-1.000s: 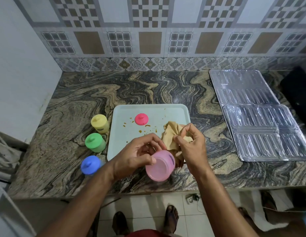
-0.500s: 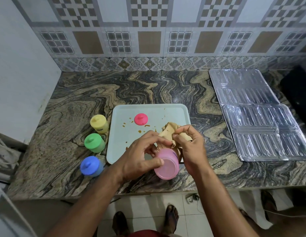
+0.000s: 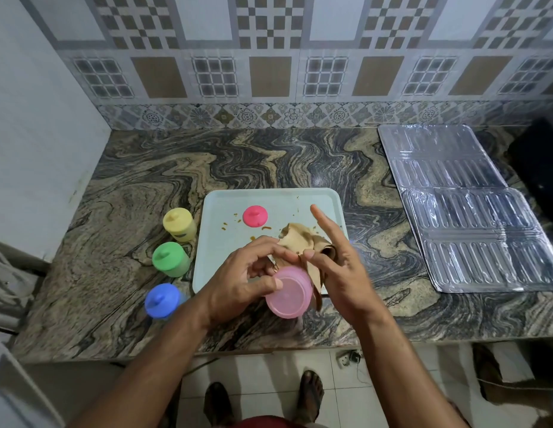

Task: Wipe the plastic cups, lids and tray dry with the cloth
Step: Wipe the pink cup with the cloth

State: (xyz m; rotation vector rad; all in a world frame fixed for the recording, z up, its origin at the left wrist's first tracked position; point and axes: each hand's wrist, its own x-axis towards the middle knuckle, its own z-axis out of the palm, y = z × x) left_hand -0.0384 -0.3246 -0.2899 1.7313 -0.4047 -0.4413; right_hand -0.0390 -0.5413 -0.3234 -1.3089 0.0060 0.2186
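My left hand (image 3: 244, 279) grips a pink plastic cup (image 3: 289, 293) on its side, its base facing me, above the near edge of the pale tray (image 3: 225, 242). A tan cloth (image 3: 300, 239) is bunched behind the cup and hangs down its right side. My right hand (image 3: 346, 273) is beside the cup with its fingers stretched out straight, the cloth lying between its palm and the cup. The pink lid (image 3: 254, 215) sits on the tray among brown smears. Lidded yellow (image 3: 179, 223), green (image 3: 170, 259) and blue (image 3: 161, 301) cups stand left of the tray.
Two ribbed clear plastic sheets (image 3: 466, 211) lie on the marble counter at the right, with a black object (image 3: 541, 168) beyond them. A white wall bounds the left side. The counter's front edge runs just below my wrists.
My right hand has let go its pinch on the cloth and spread its fingers straight. The pink cup has turned slightly in my left hand.
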